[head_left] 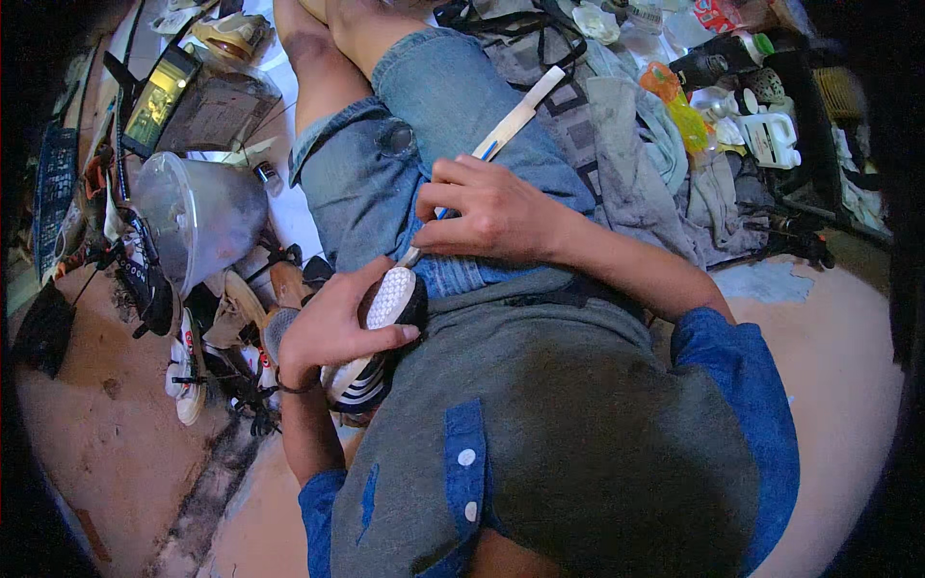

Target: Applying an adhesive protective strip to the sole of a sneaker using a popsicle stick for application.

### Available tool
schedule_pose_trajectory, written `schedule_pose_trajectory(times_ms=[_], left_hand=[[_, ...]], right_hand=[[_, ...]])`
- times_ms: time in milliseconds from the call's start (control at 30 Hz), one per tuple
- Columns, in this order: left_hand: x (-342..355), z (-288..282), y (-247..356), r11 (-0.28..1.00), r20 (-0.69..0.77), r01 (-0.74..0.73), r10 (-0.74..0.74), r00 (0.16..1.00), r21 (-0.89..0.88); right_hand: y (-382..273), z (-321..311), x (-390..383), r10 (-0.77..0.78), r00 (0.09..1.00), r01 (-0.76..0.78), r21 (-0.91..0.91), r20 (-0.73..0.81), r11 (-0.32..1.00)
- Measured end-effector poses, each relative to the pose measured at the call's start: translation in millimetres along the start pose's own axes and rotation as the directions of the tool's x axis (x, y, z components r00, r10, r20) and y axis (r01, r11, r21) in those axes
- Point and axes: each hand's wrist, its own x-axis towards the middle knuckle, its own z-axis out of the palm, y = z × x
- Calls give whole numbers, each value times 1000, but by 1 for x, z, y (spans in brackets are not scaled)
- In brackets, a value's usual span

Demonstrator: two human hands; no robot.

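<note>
My left hand is closed around a black shoe with white stripes, its white textured sole turned up. The shoe rests against my lap and belly, and part of it is hidden under the hand. In my right hand is a long, slim white-handled tool with a blue strip, gripped near its lower part. The handle sticks out up and to the right over my thigh. A thin greyish end of it reaches toward the shoe's sole; its exact shape is hard to make out.
A clear plastic bucket and a phone with a lit screen are at the left. Several shoes, one a white sneaker, lie below them. Grey cloth, a white jug and a green-capped bottle are at the right.
</note>
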Motion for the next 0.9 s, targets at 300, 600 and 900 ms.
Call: schedule_pose_trajectory(times_ms=[300,600,900], left_hand=[[0,2,-3,999,-38,-35,36,999,7],[0,2,-2,997,-50,-67,69,996,30],[2,4,-9,996,-38,-89,90,995,14]], right_hand=[[-1,0,0,11,1000,-11,13,5,1000],[0,3,0,19,1000,-19,29,4,999],[2,2,0,33,999,-33,77,5,996]])
